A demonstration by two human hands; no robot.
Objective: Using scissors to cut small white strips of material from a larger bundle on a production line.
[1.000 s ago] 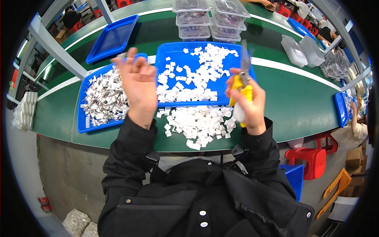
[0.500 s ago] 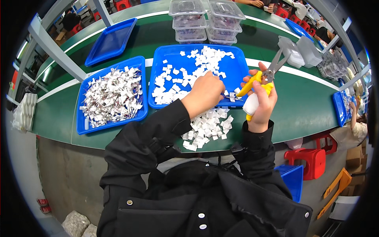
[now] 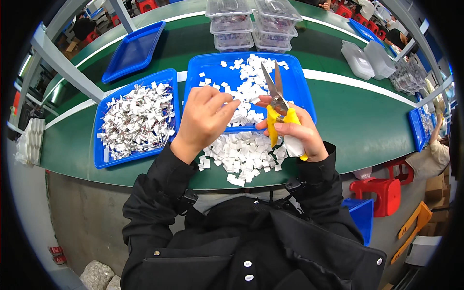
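Note:
My right hand (image 3: 305, 131) is closed around yellow-handled shears (image 3: 276, 99), whose parted blades point up over a blue tray (image 3: 310, 104). White wrapping shows by the handle under my fingers. My left hand (image 3: 205, 118) is held with its fingers curled in, above the tray's near left corner; whatever they may hold is hidden. Small white tags (image 3: 253, 72) lie scattered in this tray. More white square pieces (image 3: 241, 157) form a pile on the green table in front of it. At the left, a second blue tray (image 3: 175, 96) is heaped with white-tagged thin pieces (image 3: 137, 121).
Stacked clear lidded boxes (image 3: 232, 24) stand behind the middle tray. Another blue tray (image 3: 133, 50) lies at the back left, by a grey metal post (image 3: 67, 65). Clear containers (image 3: 360, 60) sit at the back right. A red stool (image 3: 379, 195) stands below the table's right side.
My left hand has moved left and up, away from the tray's near edge. The shears in my right hand have come left and turned more upright, with their blades now over the tray.

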